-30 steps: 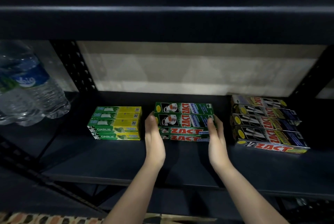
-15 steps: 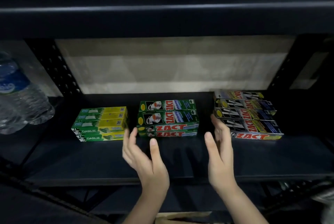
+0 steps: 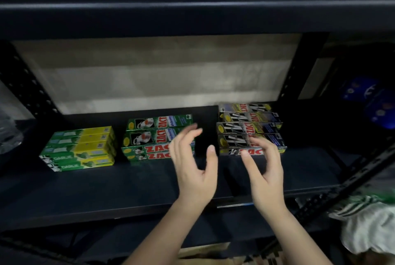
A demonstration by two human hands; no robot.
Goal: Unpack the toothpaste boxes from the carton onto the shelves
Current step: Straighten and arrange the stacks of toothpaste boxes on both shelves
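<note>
Three stacks of toothpaste boxes sit in a row on the dark shelf [image 3: 106, 187]: green-and-yellow Darlie boxes [image 3: 79, 149] at the left, green Zact boxes [image 3: 154, 136] in the middle, and black-and-silver Zact boxes [image 3: 250, 128] at the right. Both hands are raised over the front of the shelf and hold nothing. The left hand [image 3: 193, 164] has its fingers loosely spread and slightly bent, and in the picture it overlaps the right end of the green Zact stack; whether it touches the boxes cannot be told through the blur. The right hand [image 3: 265, 168] is likewise relaxed and empty, its fingertips lying in front of the lower front boxes of the black-and-silver stack, contact again unclear. The dark gap between those two stacks shows between the hands. A second ago both hands flanked the green Zact stack, one palm at each end; half a second ago they had drawn back toward the shelf's edge, and now both have shifted rightward, toward the black-and-silver stack. A strip of cardboard carton [image 3: 205, 252] shows at the bottom edge, below the shelf.
</note>
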